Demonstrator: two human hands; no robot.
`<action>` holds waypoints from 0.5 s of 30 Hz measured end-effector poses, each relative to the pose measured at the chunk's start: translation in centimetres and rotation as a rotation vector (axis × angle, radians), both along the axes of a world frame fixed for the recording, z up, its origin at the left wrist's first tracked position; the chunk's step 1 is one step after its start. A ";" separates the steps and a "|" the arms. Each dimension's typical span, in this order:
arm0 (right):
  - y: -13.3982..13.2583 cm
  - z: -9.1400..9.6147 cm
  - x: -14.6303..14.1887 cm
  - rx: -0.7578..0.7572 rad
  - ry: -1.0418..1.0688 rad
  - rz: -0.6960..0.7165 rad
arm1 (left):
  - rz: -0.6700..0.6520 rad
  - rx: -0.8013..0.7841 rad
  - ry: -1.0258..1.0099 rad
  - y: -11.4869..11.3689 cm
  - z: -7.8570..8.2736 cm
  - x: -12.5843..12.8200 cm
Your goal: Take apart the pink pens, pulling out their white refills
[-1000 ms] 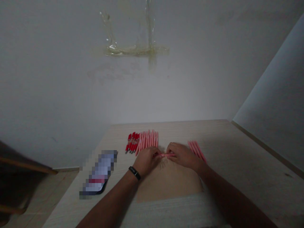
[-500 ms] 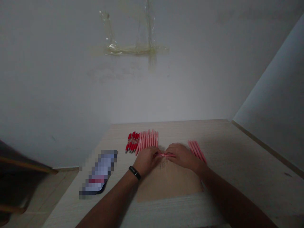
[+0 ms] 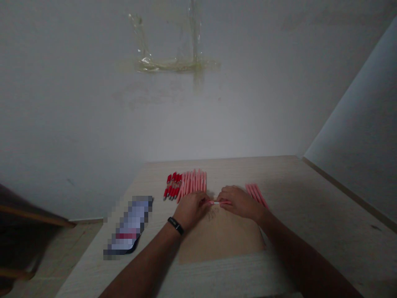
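Note:
Both my hands meet at the middle of a light wooden table (image 3: pixel 310 207). My left hand (image 3: pixel 190 210), with a black wristband, and my right hand (image 3: pixel 240 203) each pinch one end of a thin pink pen (image 3: pixel 218 203) held level between them; a pale gap shows in its middle. The pen hovers over a brown sheet (image 3: pixel 220 240) with a small scribble on it. A row of pink pen barrels (image 3: pixel 195 182) lies just beyond my left hand, with several red caps (image 3: pixel 172 186) to its left. A few pink pens (image 3: pixel 257 194) lie behind my right hand.
A pixelated dark flat object (image 3: pixel 130 225) lies near the table's left edge. A white wall with yellowed tape marks (image 3: pixel 176 64) rises behind the table. A slanted white panel (image 3: pixel 356 136) borders the right side. Dark furniture (image 3: pixel 21 223) stands at far left.
The hands have stayed in place. A pale gap now shows in the middle of the pink pen between my fingers, as if its two parts were drawn slightly apart.

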State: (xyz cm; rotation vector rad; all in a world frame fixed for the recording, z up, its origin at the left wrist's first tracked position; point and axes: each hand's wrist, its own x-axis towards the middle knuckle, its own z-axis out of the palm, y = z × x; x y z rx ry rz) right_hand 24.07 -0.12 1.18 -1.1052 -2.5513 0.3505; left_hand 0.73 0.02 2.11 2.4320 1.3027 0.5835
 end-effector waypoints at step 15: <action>0.5 -0.1 0.8 0.005 -0.043 -0.056 | 0.040 0.004 0.026 0.3 -0.1 -0.4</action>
